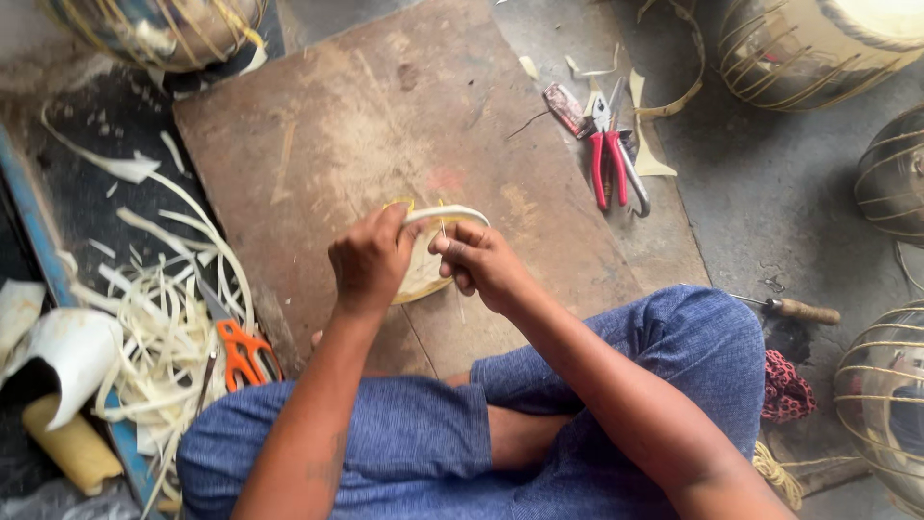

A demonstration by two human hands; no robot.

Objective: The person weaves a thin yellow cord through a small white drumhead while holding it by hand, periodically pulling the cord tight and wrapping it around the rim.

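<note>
Gripping a pale curved strip (446,214) at mid-frame, the left hand (368,260) curls its fingers closed over one end while the right hand (481,260) pinches the other end between thumb and fingertips, above the wooden board (385,125); the left palm hides a yellowish ring (423,279) beneath, its shape hard to make out

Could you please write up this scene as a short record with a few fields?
Setting: person seated at a worn wooden board on the floor
Left hand: grips a bent pale strip
Right hand: fingers pinch the same strip
Left of board: orange-handled scissors among pale strip offcuts
Right of board: red-handled pliers; wooden-handled tool
Edges: round frames wound with strips
</note>
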